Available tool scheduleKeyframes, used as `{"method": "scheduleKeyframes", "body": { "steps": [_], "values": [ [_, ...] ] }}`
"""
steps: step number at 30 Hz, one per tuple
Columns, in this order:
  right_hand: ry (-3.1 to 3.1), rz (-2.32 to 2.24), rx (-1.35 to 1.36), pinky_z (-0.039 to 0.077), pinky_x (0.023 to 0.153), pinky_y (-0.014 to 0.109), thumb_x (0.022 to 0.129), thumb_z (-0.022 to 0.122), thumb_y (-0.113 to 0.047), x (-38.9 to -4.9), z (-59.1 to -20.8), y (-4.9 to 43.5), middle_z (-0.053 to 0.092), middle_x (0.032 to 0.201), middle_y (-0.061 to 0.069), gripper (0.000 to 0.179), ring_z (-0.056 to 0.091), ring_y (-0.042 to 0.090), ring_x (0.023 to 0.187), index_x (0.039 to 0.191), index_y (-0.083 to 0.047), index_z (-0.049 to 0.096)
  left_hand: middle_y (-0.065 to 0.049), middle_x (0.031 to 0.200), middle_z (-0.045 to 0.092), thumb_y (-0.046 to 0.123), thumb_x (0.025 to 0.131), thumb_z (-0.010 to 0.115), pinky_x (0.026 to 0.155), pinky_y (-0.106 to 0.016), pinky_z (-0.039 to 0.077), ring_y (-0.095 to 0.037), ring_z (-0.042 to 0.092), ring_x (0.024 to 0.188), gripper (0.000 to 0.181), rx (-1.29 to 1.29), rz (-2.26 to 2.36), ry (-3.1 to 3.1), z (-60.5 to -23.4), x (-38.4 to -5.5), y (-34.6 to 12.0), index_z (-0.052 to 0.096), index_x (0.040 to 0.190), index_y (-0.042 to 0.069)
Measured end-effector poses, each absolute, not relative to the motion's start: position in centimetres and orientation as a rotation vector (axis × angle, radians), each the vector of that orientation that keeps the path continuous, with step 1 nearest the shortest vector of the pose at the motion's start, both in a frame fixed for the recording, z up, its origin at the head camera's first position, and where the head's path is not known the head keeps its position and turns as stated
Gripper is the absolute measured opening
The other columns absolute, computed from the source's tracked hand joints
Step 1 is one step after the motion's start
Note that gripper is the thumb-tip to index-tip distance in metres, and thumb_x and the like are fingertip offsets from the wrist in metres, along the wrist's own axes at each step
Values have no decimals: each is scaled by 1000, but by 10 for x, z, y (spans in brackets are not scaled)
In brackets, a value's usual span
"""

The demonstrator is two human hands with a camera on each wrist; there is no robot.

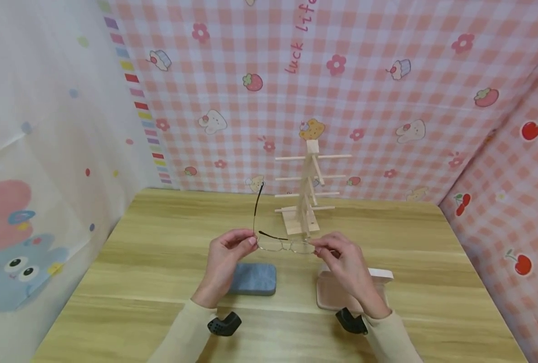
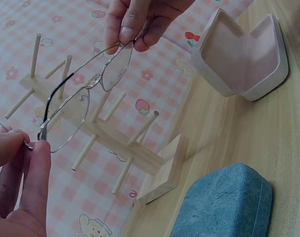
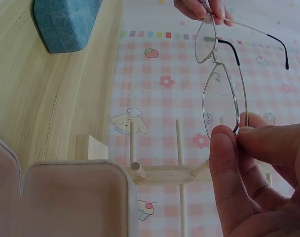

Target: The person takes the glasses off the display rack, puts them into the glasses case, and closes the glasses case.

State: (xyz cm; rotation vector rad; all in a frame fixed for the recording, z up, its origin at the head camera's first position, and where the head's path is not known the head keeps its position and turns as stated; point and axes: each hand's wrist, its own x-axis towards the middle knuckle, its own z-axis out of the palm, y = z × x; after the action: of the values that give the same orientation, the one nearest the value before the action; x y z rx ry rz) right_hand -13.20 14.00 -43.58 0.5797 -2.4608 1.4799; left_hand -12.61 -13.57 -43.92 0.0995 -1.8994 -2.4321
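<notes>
A pair of eyeglasses (image 1: 286, 246) with a thin silvery metal frame, clear lenses and black temple tips is held up between both hands. My left hand (image 1: 225, 257) pinches it at the left hinge end, thumb against fingers. At the opposite end, my right hand (image 1: 346, 259) pinches the right hinge corner, as the right wrist view shows up close. The left temple stands out away from me, while the right temple (image 3: 241, 81) angles inward behind the lenses. Beyond the eyeglasses rises a wooden display stand (image 1: 312, 147) with several pegs on both sides.
A closed blue glasses case (image 1: 256, 280) lies on the wooden table (image 1: 151, 242) beside my left hand. Under my right forearm sits an open pale pink glasses case (image 1: 331, 295), its lid raised. Checked cloth (image 1: 269, 106) hangs behind the table.
</notes>
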Motion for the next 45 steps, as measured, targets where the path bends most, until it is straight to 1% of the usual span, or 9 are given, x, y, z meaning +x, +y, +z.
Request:
{"method": "scheduleKeyframes", "body": {
  "steps": [2, 6, 9, 12, 19, 27, 32, 36, 45],
  "values": [
    [-2468, 1463, 580, 60, 71, 22, 95, 66, 10, -133, -435, 140, 68, 97, 2, 23, 69, 13, 83, 106, -5, 80, -14, 102, 73, -6, 95, 69, 89, -39, 61, -21, 74, 89, 20, 98, -2432, -1902, -439, -127, -136, 68, 113, -13],
    [-2483, 1473, 566, 60, 71, 21, 94, 67, 11, -134, -436, 139, 68, 96, 2, 24, 69, 14, 83, 104, -6, 81, -13, 101, 73, -7, 95, 69, 89, -40, 61, -19, 73, 87, 21, 111, -2437, -1909, -438, -126, -135, 68, 114, -14],
    [-2507, 1466, 556, 60, 70, 21, 93, 67, 11, -134, -436, 138, 68, 96, 3, 24, 69, 14, 83, 104, -6, 81, -13, 101, 73, -6, 94, 69, 85, -34, 62, -18, 73, 86, 21, 124, -2423, -1915, -439, -124, -136, 68, 114, -14],
    [-2518, 1436, 571, 59, 70, 22, 94, 67, 11, -136, -433, 135, 68, 96, 3, 24, 68, 14, 83, 106, -4, 81, -15, 102, 73, -5, 94, 71, 83, -33, 63, -18, 73, 84, 20, 126, -2369, -1942, -438, -123, -138, 71, 112, -12],
    [-2564, 1444, 546, 61, 76, 24, 94, 67, 10, -136, -427, 132, 67, 101, 6, 24, 69, 17, 88, 108, -3, 80, -16, 104, 75, -3, 92, 73, 87, -39, 62, -18, 73, 86, 18, 107, -2286, -2021, -437, -123, -141, 75, 109, -8],
    [-2575, 1429, 497, 61, 77, 24, 95, 67, 9, -134, -428, 133, 68, 101, 6, 23, 69, 16, 87, 108, -5, 81, -20, 109, 74, 0, 92, 74, 80, -26, 60, -18, 71, 89, 15, 81, -2196, -2145, -436, -122, -139, 79, 106, -2],
    [-2550, 1404, 485, 61, 78, 24, 94, 67, 9, -134, -429, 133, 70, 97, 4, 25, 69, 15, 86, 106, -8, 82, -14, 105, 75, 0, 92, 74, 78, -26, 59, -19, 70, 91, 13, 51, -2135, -2201, -435, -121, -139, 80, 103, 0],
    [-2529, 1418, 485, 61, 78, 24, 94, 66, 10, -133, -431, 132, 70, 96, 3, 26, 69, 14, 85, 105, -8, 82, -8, 104, 76, 1, 91, 75, 77, -26, 58, -20, 69, 94, 12, 35, -2065, -2258, -434, -121, -139, 81, 101, 3],
    [-2508, 1397, 488, 61, 75, 23, 93, 66, 11, -132, -435, 132, 69, 94, 2, 23, 69, 13, 82, 101, -4, 81, -5, 104, 75, 2, 91, 75, 78, -24, 57, -20, 69, 99, 12, -8, -1974, -2343, -434, -122, -139, 81, 101, 3]
  ]
}}
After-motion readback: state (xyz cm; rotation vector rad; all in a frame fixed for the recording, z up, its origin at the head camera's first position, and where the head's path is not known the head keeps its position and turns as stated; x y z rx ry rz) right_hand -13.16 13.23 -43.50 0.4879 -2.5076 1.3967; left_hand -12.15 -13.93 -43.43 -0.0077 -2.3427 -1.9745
